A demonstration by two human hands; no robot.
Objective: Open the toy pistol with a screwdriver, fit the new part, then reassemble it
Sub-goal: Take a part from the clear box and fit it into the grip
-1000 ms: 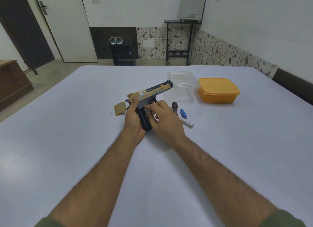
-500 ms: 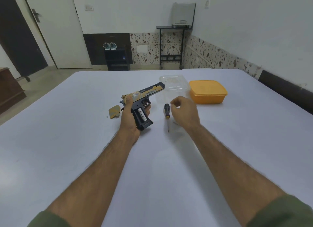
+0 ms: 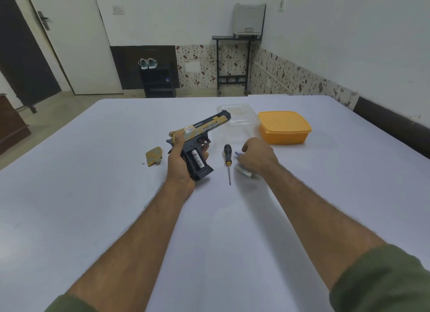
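My left hand (image 3: 180,159) grips the gold-and-black toy pistol (image 3: 204,127) by its handle, barrel pointing away to the right. The handle's side is uncovered, and a white battery (image 3: 197,159) sits inside it. The removed gold cover (image 3: 153,156) lies on the table left of the hand, with a tiny screw (image 3: 142,163) beside it. A black-handled screwdriver (image 3: 228,159) lies between my hands. My right hand (image 3: 257,155) is curled, its fingertips pinching a small blue battery (image 3: 237,153). Another white battery (image 3: 244,172) lies under that wrist.
A clear plastic lid (image 3: 239,116) and an orange box (image 3: 285,130) stand on the white table (image 3: 93,195) beyond my right hand. Past the table's far edge are a dark shoe stand and a black-legged side table.
My right hand left the pistol's handle and moved right, past the screwdriver, to the blue battery. The open handle with its white battery is now uncovered. My left hand keeps its hold.
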